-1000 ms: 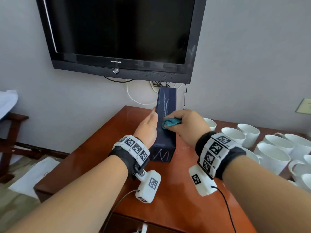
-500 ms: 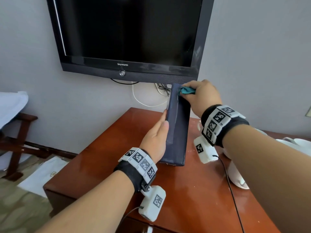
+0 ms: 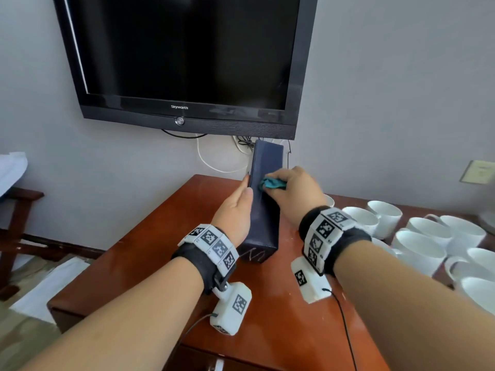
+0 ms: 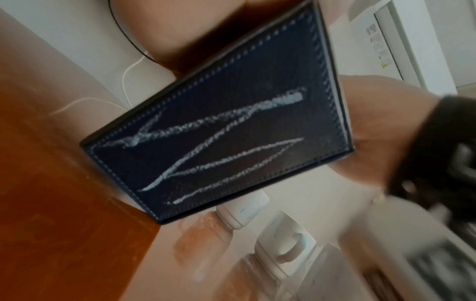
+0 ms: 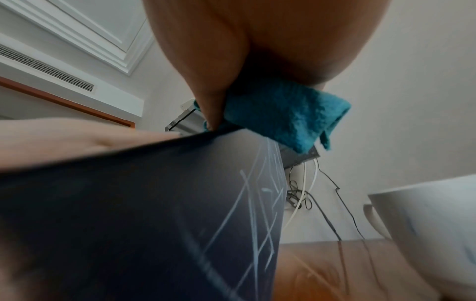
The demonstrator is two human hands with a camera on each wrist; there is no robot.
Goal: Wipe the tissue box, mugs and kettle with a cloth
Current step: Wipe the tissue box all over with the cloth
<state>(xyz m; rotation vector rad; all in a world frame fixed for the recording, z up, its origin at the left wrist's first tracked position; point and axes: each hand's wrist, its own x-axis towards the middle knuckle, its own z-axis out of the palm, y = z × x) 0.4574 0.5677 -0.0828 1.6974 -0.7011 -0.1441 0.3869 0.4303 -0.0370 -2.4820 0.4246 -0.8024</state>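
Observation:
A dark navy tissue box lies lengthwise on the wooden table, one end toward me. White scribbles mark its near end and its right side. My left hand lies flat against the box's left side, thumb along the top edge. My right hand grips a bunched teal cloth and presses it on the box's top face about midway along; the right wrist view shows the cloth pinched under the fingers. Several white mugs stand to the right.
A black television hangs on the wall just above the box's far end, with cables dangling behind the table. One mug stands close by my right wrist. A dark wooden bench is at the far left.
My right hand slid the cloth from the middle to the box's far end, then back to the middle. My left hand stayed on the box's left side.

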